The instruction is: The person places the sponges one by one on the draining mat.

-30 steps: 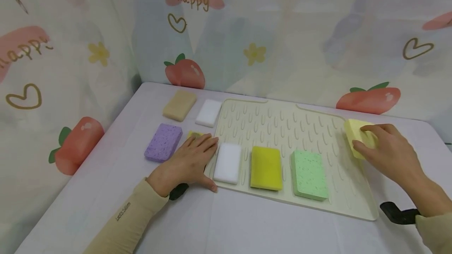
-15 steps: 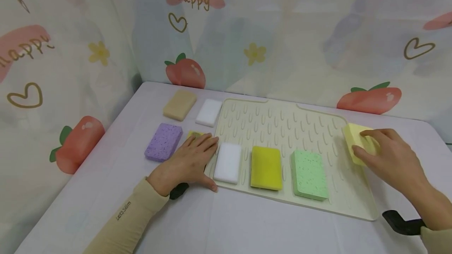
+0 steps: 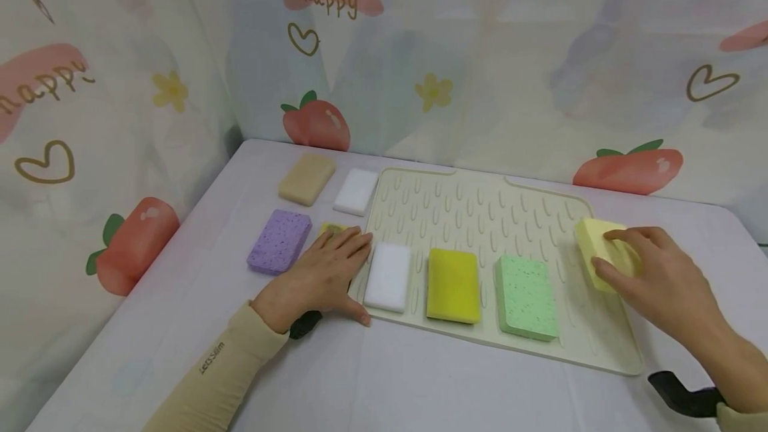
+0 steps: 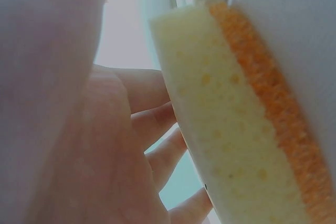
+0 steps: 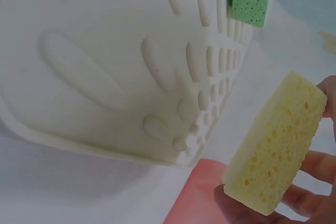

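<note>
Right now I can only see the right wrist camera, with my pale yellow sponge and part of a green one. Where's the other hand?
Observer: The left hand is at the left edge of the mat, fingers spread.
Operator: Ooh, what's next to the green sponge?
Observer: In the head view, a yellow sponge lies just left of it.
Operator: Is there a purple one?
Observer: Yep, a purple sponge lies on the table, left of the mat.

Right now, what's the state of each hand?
Left hand: open, fingers spread by the left edge of the mat.
Right hand: holding a pale yellow sponge.
</note>
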Demonstrator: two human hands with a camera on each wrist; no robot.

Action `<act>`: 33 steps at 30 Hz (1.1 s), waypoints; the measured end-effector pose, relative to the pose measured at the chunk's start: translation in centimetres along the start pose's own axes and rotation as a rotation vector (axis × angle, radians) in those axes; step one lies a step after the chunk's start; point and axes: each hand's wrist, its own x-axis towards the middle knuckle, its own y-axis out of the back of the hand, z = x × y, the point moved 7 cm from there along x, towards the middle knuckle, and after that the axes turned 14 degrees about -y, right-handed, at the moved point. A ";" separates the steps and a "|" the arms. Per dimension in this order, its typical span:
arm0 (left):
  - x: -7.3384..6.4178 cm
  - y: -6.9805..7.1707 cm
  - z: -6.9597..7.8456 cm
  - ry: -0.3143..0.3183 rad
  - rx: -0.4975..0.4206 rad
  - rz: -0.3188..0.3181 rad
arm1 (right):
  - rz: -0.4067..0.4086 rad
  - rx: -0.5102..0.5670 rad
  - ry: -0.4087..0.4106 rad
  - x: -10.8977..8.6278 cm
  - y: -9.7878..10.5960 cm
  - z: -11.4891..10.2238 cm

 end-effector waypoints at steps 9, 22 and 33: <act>0.0 -0.2 -0.1 0.012 0.008 -0.019 | -0.013 -0.001 0.027 -1.0 -0.3 -0.6; 0.1 -0.1 0.0 0.009 0.012 -0.019 | -0.018 0.026 0.046 -2.4 -0.6 -0.6; 0.1 -0.1 0.0 0.012 0.003 -0.012 | -0.060 0.014 0.053 -3.2 -1.3 -0.7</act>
